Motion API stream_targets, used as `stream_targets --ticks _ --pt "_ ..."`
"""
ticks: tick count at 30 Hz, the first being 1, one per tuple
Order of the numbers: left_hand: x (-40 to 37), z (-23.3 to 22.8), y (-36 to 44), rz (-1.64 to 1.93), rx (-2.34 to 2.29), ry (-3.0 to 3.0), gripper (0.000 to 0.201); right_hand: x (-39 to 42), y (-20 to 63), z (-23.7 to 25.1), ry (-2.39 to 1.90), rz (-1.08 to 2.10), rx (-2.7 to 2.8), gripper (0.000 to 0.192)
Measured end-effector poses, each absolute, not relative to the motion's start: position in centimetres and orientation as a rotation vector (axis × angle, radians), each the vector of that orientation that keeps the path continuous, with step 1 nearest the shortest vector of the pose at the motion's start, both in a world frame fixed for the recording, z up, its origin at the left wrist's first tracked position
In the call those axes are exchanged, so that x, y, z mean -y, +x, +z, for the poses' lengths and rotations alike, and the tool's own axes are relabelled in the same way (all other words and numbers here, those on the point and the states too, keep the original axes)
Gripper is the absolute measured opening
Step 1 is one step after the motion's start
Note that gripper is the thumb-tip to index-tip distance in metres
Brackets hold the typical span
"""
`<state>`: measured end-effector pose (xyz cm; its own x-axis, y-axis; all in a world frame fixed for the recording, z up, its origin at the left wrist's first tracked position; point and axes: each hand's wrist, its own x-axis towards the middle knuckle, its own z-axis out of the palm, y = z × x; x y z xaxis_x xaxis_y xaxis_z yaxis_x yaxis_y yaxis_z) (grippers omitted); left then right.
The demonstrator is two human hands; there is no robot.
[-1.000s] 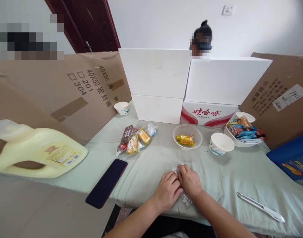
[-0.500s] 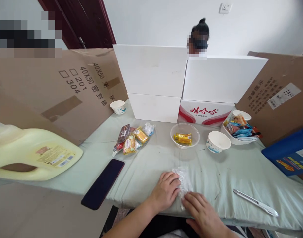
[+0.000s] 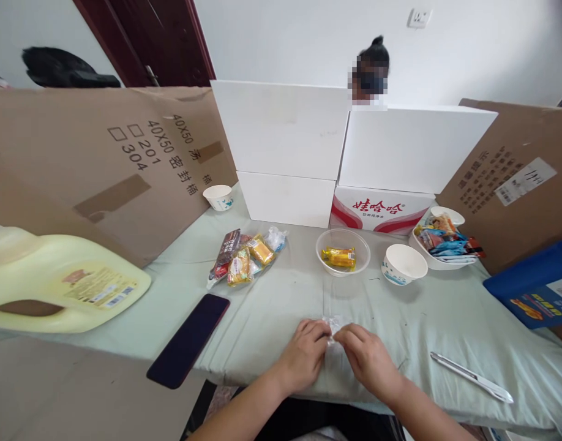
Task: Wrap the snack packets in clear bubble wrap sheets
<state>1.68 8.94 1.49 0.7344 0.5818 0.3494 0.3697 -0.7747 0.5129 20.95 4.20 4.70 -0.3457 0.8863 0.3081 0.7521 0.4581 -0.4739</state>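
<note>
A small crumpled clear plastic bag (image 3: 332, 321) lies at the front of the table, mostly covered by my fingers. My left hand (image 3: 307, 352) rests on the cloth with its curled fingers closed on the bag's left side. From the right, my right hand (image 3: 366, 354) pinches the bag with thumb and fingertips. Beyond them stands a clear plastic bowl (image 3: 343, 273) holding yellow wrapped snacks (image 3: 340, 258). Just right of it is a white paper bowl (image 3: 403, 267). To the left lies a pile of packaged snacks (image 3: 244, 260).
A dark phone (image 3: 189, 340) lies near the front left edge, tongs (image 3: 471, 376) at the front right. A yellow jug (image 3: 65, 282) and a blue bottle (image 3: 533, 288) flank the table. White boxes (image 3: 285, 141) wall the back; a person's head (image 3: 373, 67) shows behind. A bowl of sachets (image 3: 441, 263) stands right.
My right hand has moved up and away from me along the plastic bag, now pinching it beside my left fingers. The bag looks more bunched up, with less of it showing.
</note>
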Motion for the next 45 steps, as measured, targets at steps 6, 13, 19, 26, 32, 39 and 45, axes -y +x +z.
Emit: stream_targets --ticks 6,13,19,26,32,39,45 --pt "-9.1 1.6 1.4 0.839 -0.766 2.376 0.038 -8.0 20.3 2.1 -1.730 0.226 2.177 0.024" --pt "-9.0 1.8 1.7 0.729 -0.775 2.463 0.018 -7.9 19.7 1.1 -1.787 0.137 2.175 0.020" --pt "-8.8 1.7 2.0 0.757 -0.875 2.468 0.017 -8.1 20.6 1.3 -1.800 -0.056 2.044 0.017" --pt "-8.9 1.7 2.1 0.840 -0.860 2.451 0.016 -6.4 20.5 1.4 -1.407 -0.084 2.304 0.035" --pt "-8.1 1.6 1.3 1.053 -0.733 2.377 0.014 -6.0 19.9 0.8 -1.489 0.163 2.512 0.071" --pt "-9.3 1.5 0.6 1.134 -0.948 2.129 0.014 -6.0 19.5 2.6 -1.573 0.440 2.491 0.086" --pt "-9.8 1.0 0.7 1.093 -0.922 2.170 0.018 -4.9 19.4 0.8 -1.656 0.100 2.293 0.055"
